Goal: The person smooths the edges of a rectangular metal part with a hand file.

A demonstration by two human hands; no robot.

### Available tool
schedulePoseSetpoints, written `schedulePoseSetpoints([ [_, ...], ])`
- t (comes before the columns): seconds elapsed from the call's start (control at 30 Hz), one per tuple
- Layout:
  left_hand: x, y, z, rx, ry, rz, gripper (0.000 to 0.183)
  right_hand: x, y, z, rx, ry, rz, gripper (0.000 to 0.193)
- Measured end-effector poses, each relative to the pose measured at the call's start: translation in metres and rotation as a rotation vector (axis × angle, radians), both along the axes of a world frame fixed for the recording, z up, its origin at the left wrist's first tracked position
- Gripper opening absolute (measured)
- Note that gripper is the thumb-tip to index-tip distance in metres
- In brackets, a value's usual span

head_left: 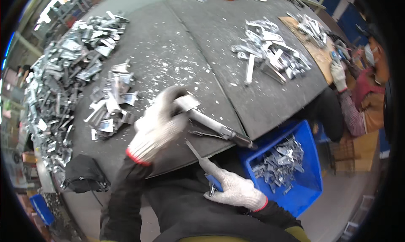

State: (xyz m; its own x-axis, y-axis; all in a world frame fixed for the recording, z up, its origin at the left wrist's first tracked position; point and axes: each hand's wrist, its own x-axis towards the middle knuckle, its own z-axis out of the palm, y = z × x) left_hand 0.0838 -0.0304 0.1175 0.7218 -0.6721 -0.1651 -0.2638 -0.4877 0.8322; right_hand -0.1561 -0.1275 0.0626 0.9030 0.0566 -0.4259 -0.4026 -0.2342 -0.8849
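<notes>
My left hand (pixel 158 126), in a white knitted glove with a red cuff, is raised over the near part of the dark table (pixel 202 39). Its curled fingers hold a small silvery metal piece (pixel 187 102); motion blurs both. My right hand (pixel 238 189), gloved the same way, is in front of the table edge. It is closed around a blue-handled hand tool (pixel 214 183) whose thin, flat blade points up and left. Between the hands, a long grey tool (pixel 211 123) with a dark end lies at the table edge, partly behind the held piece.
Loose metal parts make a large heap (pixel 63 69) at left and a smaller pile (pixel 112 103) nearer. Brackets (pixel 272 50) lie at far right. A blue bin (pixel 310 170) holding parts stands at right. A black bag (pixel 86 174) is at lower left. A co-worker's gloved hand (pixel 338 75) is at right.
</notes>
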Motion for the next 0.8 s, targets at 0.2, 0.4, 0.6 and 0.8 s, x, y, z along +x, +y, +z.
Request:
schedulePoseSetpoints([
  [0.2, -0.006, -0.168, 0.025, -0.141, -0.237, -0.128, 0.045, 0.012, -0.004, 0.011, -0.090, 0.029, 0.001, 0.100],
  [0.4, -0.019, -0.133, 0.031, -0.124, -0.533, -0.236, 0.044, 0.008, -0.025, 0.017, -0.174, -0.025, -0.065, 0.104],
  [0.6, 0.094, -0.004, -0.006, 0.542, -0.888, 0.138, 0.055, 0.029, -0.038, 0.025, -0.271, 0.072, 0.010, 0.102],
  [0.8, 0.143, 0.053, 0.022, 0.734, -0.575, 0.224, 0.047, 0.023, -0.034, 0.024, -0.318, 0.022, 0.033, 0.102],
])
